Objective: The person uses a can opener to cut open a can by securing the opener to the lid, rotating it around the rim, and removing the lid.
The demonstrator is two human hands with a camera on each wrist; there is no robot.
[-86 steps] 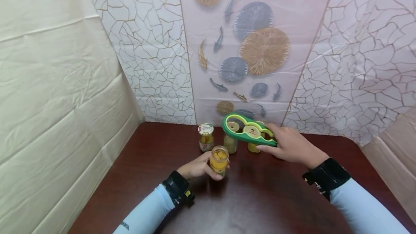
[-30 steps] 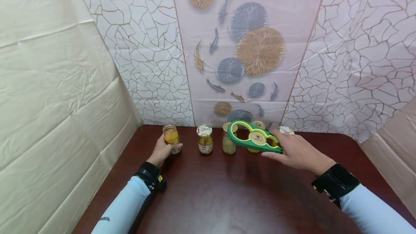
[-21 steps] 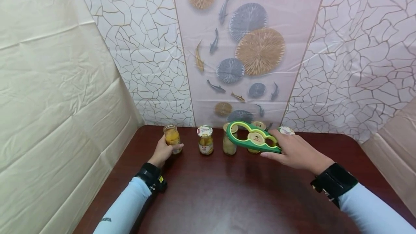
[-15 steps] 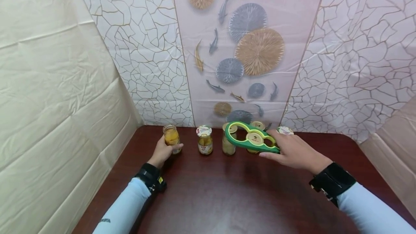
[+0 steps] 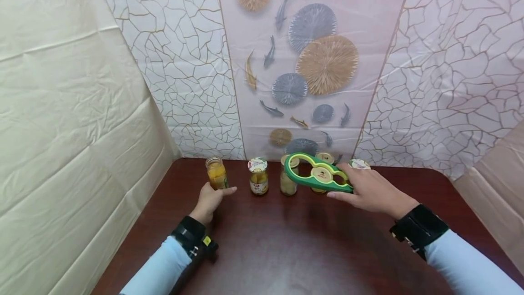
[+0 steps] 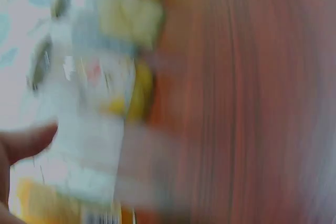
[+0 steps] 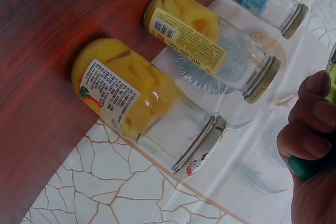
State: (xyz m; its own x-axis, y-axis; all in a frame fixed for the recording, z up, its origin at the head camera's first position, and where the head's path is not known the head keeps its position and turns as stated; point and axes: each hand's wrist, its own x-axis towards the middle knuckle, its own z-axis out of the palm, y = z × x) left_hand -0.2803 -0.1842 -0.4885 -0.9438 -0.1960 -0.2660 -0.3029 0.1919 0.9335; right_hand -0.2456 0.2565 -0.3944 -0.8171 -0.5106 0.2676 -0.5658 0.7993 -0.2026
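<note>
In the head view my left hand (image 5: pixel 209 199) is low beside a lidless glass jar (image 5: pixel 217 174) of yellow fruit at the table's left. Its thumb sticks out to the right, away from the glass; its other fingers are partly hidden. The left wrist view is blurred, with the thumb (image 6: pixel 31 142) extended above the jar's yellow contents. My right hand (image 5: pixel 374 191) grips a green jar opener (image 5: pixel 304 180) by its narrow end, above the right-hand jars. A gold lid (image 5: pixel 322 175) sits in the opener's middle ring. Curled fingers (image 7: pixel 310 119) show in the right wrist view.
A white-lidded fruit jar (image 5: pixel 259 179) and a jar with pale contents (image 5: pixel 288 185) stand in a row at the back. A gold-lidded jar (image 5: pixel 324 157) is partly behind the opener, another white lid (image 5: pixel 359 164) behind my right hand. Patterned cloth backs the dark red table (image 5: pixel 286 245).
My left hand carried the lidless jar from the middle to the row's left end, then loosened its fingers and drew back toward me. The right hand shifted slightly right with the opener and lid.
</note>
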